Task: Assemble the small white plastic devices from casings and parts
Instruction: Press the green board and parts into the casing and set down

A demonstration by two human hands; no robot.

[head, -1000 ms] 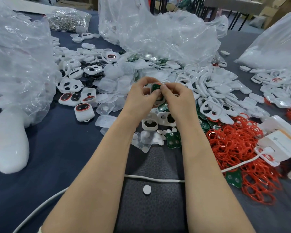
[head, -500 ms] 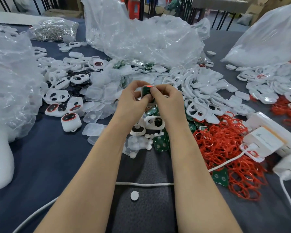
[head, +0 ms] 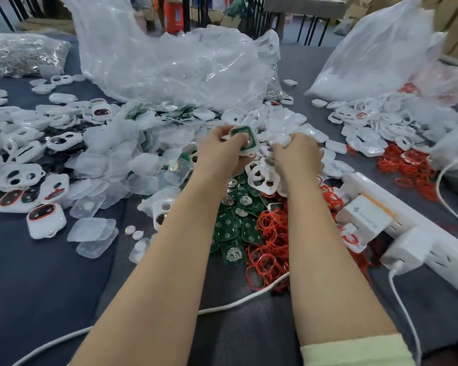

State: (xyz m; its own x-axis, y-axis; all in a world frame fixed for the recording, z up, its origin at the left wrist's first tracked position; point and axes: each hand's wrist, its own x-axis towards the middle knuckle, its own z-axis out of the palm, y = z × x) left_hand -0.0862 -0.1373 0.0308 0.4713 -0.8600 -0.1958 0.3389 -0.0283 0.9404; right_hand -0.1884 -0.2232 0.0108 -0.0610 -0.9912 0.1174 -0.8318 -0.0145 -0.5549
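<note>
Casing [head: 245, 141] in left hand [head: 220, 154] grip; right hand [head: 298, 157] grasp unclear; charger [head: 365, 217] print unreadable.

Two hands show, the left hand [head: 220, 154] and the right hand [head: 298, 154]; the left holds one white casing [head: 245, 140] with one green board in it. Three clear bags [head: 175, 62] sit on the worktop [head: 37, 281]. One power strip [head: 444, 257] carries two adapters [head: 365, 217]. The loose casings [head: 286, 122], clear lids [head: 98, 165], green boards [head: 236, 228] and red rings [head: 271, 249] lie in heaps past counting. The finished devices [head: 46, 220] at the far left number perhaps four, though clutter blurs them.
</note>
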